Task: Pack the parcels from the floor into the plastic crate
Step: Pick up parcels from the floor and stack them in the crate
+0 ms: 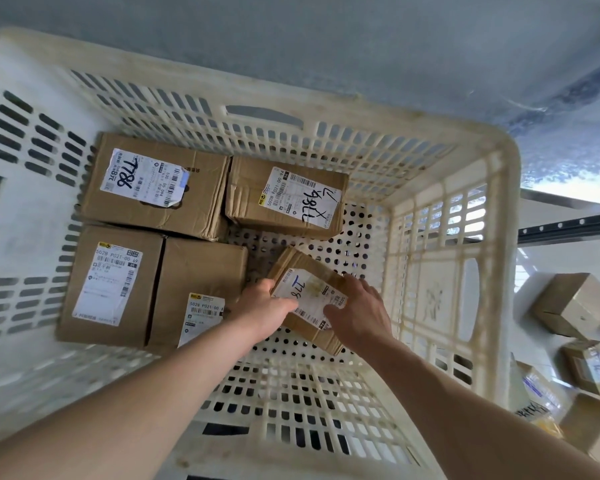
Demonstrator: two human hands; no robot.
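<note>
Both hands, left hand (269, 308) and right hand (359, 313), grip a small brown cardboard parcel (309, 299) inside the cream slotted plastic crate (430, 237), beside four larger brown boxes (153, 185).

You reached both bare forearms forward and down, converging toward the middle. Your left hand (262, 311) was palm down with its fingers (284, 308) curled over the near left edge of what it gripped. Your right hand (359, 313) clasped the right side, thumb spread inward.
</note>
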